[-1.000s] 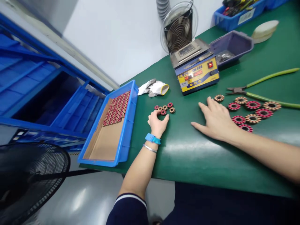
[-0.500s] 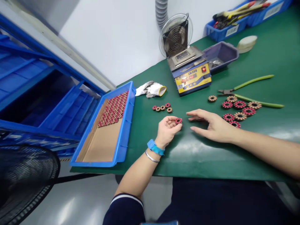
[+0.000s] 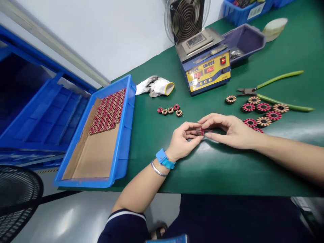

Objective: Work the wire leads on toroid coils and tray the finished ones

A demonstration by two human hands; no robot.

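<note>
A small wound motor stator (image 3: 199,131) with red coils is pinched between the thumb and fingers of my left hand (image 3: 186,139), held on its side above the bench. Thin red lead wires stick out of it to the right. My right hand (image 3: 231,131) is close against that side, index fingertip at the stator and thumb just below the wires. A gap remains between its thumb and fingers, with the wires running into it. Several small stators (image 3: 170,110) lie in a group beyond my left hand. Larger red and tan stators (image 3: 264,121) lie beyond my right forearm.
At left, a blue tray (image 3: 118,145) lined with cardboard holds rows of stators. White gloves (image 3: 158,87) lie behind. A yellow-fronted solder pot (image 3: 209,72) stands at the back beside a purple bin (image 3: 249,50). Green-handled cutters (image 3: 278,98) rest at right; a black fan (image 3: 19,199) stands lower left.
My left hand has picked one stator from the small group and carried it right and nearer. My right hand has moved left and closed in on it. The stator has turned sideways.
</note>
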